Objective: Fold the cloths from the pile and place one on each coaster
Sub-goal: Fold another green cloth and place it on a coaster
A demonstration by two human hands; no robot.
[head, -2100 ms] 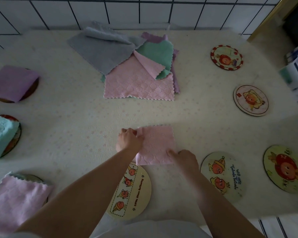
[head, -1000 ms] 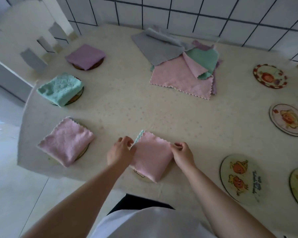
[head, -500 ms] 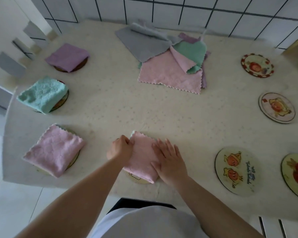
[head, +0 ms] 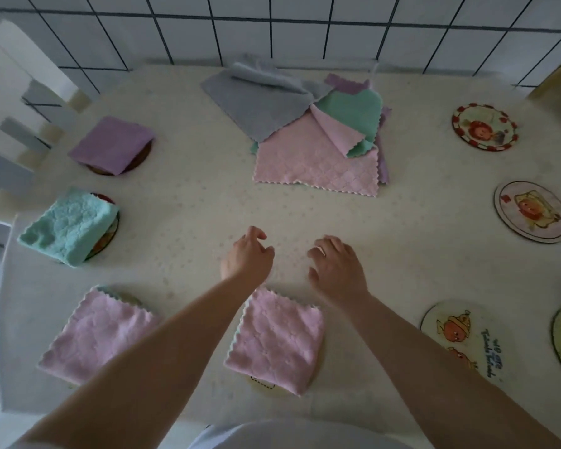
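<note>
- The left hand [head: 247, 256] and the right hand [head: 336, 265] are over the bare middle of the table [head: 191, 205], fingers loosely bent, holding nothing, a little apart from each other.
- Just behind the wrists, at the near edge, a folded pink cloth [head: 277, 340] lies on a coaster [head: 261, 383] and hides most of it.
- Toward the near left corner lies a second folded pink cloth [head: 94, 335]; along the left edge lie a folded teal cloth [head: 67, 225] and a folded purple cloth [head: 112, 144], each on a coaster.
- The pile of cloths [head: 305, 131] is at the far edge: grey, green, pink, purple.
- Along the right edge four coasters are uncovered, the nearest to the right hand [head: 463, 338] having orange figures.
</note>
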